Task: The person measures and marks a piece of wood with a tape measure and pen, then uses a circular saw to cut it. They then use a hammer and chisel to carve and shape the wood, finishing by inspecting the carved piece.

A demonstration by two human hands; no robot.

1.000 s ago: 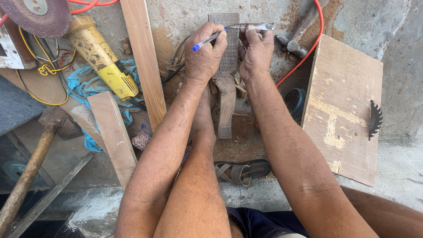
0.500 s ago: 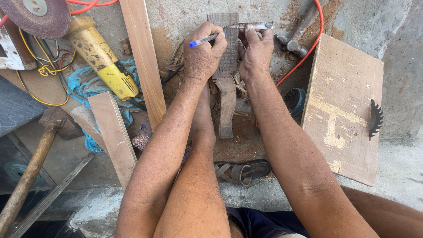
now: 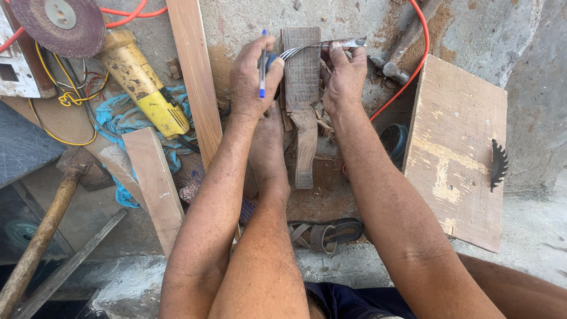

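Board with saw blade: pale slab at 3 o'clock, a toothed disc showing past its far edge; well apart from the work.
Long plank: runs from 12 toward the centre, just beside the left forearm.
Angle grinder: yellow body at 10 o'clock, lying idle on blue cloth.
Wooden workpiece: grey block with a narrow curved tail, at 12 o'clock between both hands, flat on the ground with a bare foot close beside it.
Right hand: closed; thumb and fingers press the metal fork across the block's top edge.
Left hand: curled shut round the blue pen, held upright, tip lifted off the wood.
Handling judgement: keep the fork pinned unmoving, the block steady, and lay the pen tip tight against the fork's edge before drawing.
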